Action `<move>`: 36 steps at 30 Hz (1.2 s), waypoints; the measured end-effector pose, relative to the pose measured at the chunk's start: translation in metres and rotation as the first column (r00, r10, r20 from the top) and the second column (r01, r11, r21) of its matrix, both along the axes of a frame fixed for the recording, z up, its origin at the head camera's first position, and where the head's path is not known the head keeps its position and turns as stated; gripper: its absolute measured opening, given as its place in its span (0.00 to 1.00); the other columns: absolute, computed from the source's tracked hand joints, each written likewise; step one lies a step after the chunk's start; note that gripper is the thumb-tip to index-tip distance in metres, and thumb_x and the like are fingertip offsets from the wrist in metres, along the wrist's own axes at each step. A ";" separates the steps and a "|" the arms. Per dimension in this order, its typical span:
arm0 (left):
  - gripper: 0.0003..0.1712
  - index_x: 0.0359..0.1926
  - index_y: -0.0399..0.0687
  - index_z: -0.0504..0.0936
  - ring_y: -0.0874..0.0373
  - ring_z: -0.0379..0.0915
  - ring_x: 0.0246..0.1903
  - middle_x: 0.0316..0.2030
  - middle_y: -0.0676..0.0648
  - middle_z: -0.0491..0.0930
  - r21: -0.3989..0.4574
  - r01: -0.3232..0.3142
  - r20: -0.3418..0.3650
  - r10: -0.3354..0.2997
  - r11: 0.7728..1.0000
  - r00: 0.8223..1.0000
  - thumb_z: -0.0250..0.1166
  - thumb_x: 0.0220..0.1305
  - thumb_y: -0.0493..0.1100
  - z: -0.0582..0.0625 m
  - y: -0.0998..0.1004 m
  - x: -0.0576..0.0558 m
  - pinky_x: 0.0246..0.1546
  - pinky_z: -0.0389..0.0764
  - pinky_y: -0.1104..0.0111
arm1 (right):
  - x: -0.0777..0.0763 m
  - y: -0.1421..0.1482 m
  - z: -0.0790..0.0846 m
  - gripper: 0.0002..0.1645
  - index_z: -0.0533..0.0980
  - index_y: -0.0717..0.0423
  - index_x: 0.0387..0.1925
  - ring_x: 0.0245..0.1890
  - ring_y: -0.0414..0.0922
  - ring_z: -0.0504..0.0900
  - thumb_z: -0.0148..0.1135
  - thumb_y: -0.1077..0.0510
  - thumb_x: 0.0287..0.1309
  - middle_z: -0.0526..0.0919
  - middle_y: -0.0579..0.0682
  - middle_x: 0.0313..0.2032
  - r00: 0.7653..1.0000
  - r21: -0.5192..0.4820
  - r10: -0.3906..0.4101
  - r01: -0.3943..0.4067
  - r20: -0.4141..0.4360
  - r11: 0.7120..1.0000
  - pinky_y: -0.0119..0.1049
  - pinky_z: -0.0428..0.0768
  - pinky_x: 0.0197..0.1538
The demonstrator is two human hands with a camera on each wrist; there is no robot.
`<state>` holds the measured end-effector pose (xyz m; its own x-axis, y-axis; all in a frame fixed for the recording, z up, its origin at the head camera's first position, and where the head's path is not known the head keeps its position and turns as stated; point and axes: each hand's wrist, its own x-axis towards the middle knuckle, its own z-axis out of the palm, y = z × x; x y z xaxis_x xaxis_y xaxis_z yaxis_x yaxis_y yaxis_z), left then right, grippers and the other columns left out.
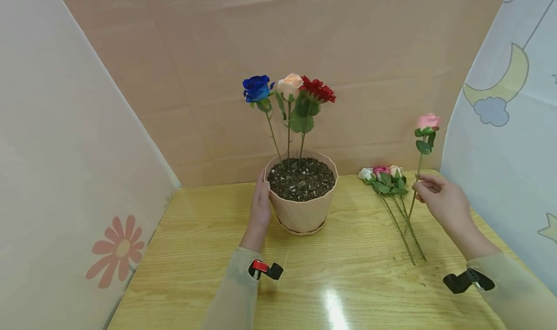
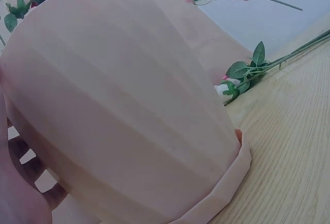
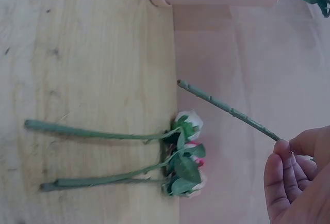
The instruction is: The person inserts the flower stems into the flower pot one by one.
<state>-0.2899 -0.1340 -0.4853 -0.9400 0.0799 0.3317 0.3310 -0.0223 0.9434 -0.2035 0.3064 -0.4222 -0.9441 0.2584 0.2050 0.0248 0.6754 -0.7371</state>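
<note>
My left hand point(image 1: 260, 202) holds the side of a pale pink flowerpot point(image 1: 301, 213), thumb near the rim; its fingers point(image 2: 32, 168) lie round the pot wall in the left wrist view. Standing in the pot's dark soil point(image 1: 304, 182) are a blue rose point(image 1: 256, 89), a peach rose point(image 1: 290, 85) and a red flower point(image 1: 319, 90). At the right, my right hand point(image 1: 446, 199) pinches the stem of a pink rose point(image 1: 428, 121) between thumb and fingertips. The rose is upright, its bare stem end point(image 3: 206, 97) showing in the right wrist view.
White, deep pink and peach roses point(image 1: 383, 175) lie on the wooden table point(image 1: 209, 252) between the pot and my right hand, stems toward me. A saucer point(image 1: 300, 232) sits under the pot. A beige backdrop point(image 1: 196, 78) stands behind, with printed panels point(image 1: 513, 141) at the sides.
</note>
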 end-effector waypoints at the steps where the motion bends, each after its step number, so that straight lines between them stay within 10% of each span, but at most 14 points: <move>1: 0.36 0.91 0.58 0.50 0.47 0.41 0.87 0.88 0.47 0.48 -0.001 0.001 0.000 -0.001 1.000 1.000 0.39 0.91 0.58 0.000 0.000 0.000 0.84 0.46 0.43 | -0.001 -0.003 0.003 0.38 0.74 0.69 0.74 0.32 0.23 0.83 0.58 0.42 0.83 0.88 0.54 0.49 1.000 0.000 0.004 -0.004 -0.012 1.000 0.22 0.79 0.35; 36: 0.34 0.91 0.60 0.50 0.48 0.42 0.86 0.88 0.48 0.49 -0.020 -0.012 0.014 0.012 1.000 1.000 0.39 0.92 0.55 0.000 0.000 -0.001 0.84 0.46 0.44 | -0.049 -0.103 0.098 0.21 0.80 0.59 0.59 0.38 0.34 0.87 0.60 0.46 0.83 0.88 0.35 0.41 0.932 -0.172 0.092 -0.161 -0.351 0.972 0.22 0.84 0.44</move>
<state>-0.2912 -0.1338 -0.4848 -0.9454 0.0751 0.3172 0.3181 0.0005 0.9481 -0.2521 0.2035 -0.3239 -0.8546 0.2086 0.4756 -0.3252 0.4992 -0.8032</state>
